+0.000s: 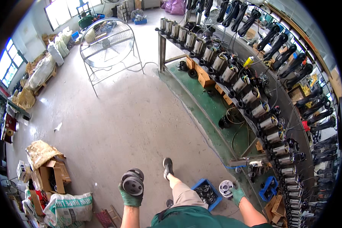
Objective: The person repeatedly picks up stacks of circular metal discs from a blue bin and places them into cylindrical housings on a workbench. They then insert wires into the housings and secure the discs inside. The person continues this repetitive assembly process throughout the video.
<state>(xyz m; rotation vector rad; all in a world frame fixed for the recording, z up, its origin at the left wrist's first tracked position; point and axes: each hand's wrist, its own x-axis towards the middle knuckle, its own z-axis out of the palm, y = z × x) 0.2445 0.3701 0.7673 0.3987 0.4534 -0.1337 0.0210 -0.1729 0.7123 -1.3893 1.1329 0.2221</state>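
My left hand (132, 198), in a green glove, is closed around a stack of round metal end covers (133, 184). They are dark grey with holes in their faces, and the stack stands up above the glove. On the right, my right hand (238, 195), also gloved in green, grips the edge of a single lighter, silvery round end cover (226, 188). Its fingers are partly hidden. Between my body and that hand, a blue crate (217, 203) on the floor holds several similar metal parts.
A long bench along the right carries a row of metal motor housings (228, 73), with bundled black cables (268, 37) hanging beyond. A large floor fan (107, 43) stands ahead. Cardboard boxes (45, 178) and a white sack (66, 209) lie at left. Another blue crate (269, 189) sits near the bench.
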